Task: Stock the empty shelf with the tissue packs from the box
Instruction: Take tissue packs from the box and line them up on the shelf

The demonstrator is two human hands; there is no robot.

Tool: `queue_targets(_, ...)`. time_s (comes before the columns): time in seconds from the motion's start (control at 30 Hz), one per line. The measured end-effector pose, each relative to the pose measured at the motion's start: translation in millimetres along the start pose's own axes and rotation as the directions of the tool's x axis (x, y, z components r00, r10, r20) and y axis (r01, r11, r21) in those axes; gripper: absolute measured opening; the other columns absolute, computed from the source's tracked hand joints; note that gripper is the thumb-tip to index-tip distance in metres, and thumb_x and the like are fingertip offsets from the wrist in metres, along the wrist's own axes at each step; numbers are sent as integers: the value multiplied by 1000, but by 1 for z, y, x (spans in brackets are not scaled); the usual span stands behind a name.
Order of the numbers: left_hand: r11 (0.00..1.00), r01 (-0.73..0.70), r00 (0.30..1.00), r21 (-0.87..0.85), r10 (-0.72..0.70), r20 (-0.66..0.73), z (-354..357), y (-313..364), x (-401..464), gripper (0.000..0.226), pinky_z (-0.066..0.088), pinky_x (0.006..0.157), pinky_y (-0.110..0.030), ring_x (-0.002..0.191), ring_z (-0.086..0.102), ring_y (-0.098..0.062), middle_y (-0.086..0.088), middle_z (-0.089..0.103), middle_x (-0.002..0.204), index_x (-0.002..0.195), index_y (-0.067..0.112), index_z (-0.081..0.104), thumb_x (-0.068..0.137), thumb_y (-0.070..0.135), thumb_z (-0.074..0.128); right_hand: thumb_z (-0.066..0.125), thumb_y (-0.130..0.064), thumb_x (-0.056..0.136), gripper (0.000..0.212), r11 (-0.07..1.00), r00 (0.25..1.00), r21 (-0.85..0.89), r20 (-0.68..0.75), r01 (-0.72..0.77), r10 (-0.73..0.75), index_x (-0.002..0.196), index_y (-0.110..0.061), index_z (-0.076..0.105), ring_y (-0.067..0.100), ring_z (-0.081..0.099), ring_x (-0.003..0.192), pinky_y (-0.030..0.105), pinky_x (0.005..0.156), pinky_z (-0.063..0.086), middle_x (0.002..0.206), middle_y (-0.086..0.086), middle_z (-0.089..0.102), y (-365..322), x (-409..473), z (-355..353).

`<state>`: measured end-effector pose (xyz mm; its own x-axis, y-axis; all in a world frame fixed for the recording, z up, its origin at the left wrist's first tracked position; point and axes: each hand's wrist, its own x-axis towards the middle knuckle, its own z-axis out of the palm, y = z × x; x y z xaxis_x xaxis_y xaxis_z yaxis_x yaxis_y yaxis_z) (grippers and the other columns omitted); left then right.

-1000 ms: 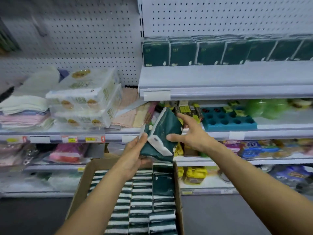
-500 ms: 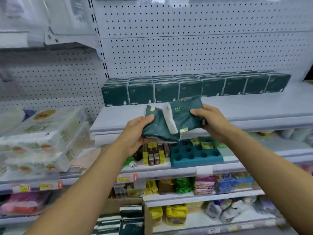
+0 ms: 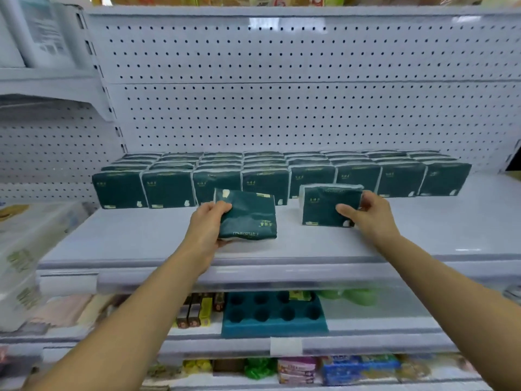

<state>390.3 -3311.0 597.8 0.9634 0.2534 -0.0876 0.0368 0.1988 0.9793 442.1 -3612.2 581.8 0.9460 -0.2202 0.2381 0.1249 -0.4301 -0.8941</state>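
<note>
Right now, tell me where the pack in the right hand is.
In the head view, the pack stands upright on the shelf, right of centre, just in front of the back row, held by the right hand.

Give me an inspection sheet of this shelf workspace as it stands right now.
Surface: white metal shelf, front half bare, pegboard back panel behind.
Job's things: dark green plastic-wrapped tissue packs in rows along the back; one tilted pack in the left hand; one upright pack standing on the shelf in the right hand. The box is out of view.
Clutter: nothing seen on this shelf.
Grippers: left hand grips the tilted pack; right hand holds the upright pack.
Cables: nothing seen.
Surroundings: teal moulded tray with round holes on the shelf below; blurred white wrapped packs at left.
</note>
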Motion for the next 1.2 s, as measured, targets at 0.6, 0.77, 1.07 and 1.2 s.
queue_targets(0.6,998,60,996,11,-61,68,43,-4,40,14,50,66,-34,89,64,-19,-5,68,103,108,16,60,95,23,56,75,-33,84,41,976,992,-197,-73,91,-107,107,-17,46,7,54,69,35,70,47,84,-9,54,6,67,36)
queue_targets(0.77,999,41,990,8,-41,138,47,-3,41,10,48,65,-31,79,66,-13,0,70,94,104,18,60,97,21,54,75,-46,81,49,968,994,-249,-90,37,-61,109,-20,43,4,55,72,32,66,41,92,-7,55,4,66,31)
queue_targets(1.07,928,-252,915,275,136,380,95,18,33,53,59,82,-31,93,71,-15,-2,69,109,124,32,59,77,28,83,74,-56,75,70,921,873,-114,379,373,-307,137,-37,46,-4,50,112,15,87,42,121,-16,54,-46,30,-10)
queue_targets(1.2,873,-413,846,261,262,464,133,21,25,45,53,78,-19,90,67,-2,7,71,102,127,31,53,87,36,72,84,-32,73,48,950,845,-52,474,309,-248,114,-28,59,5,65,88,22,75,53,95,-11,69,-48,29,-37)
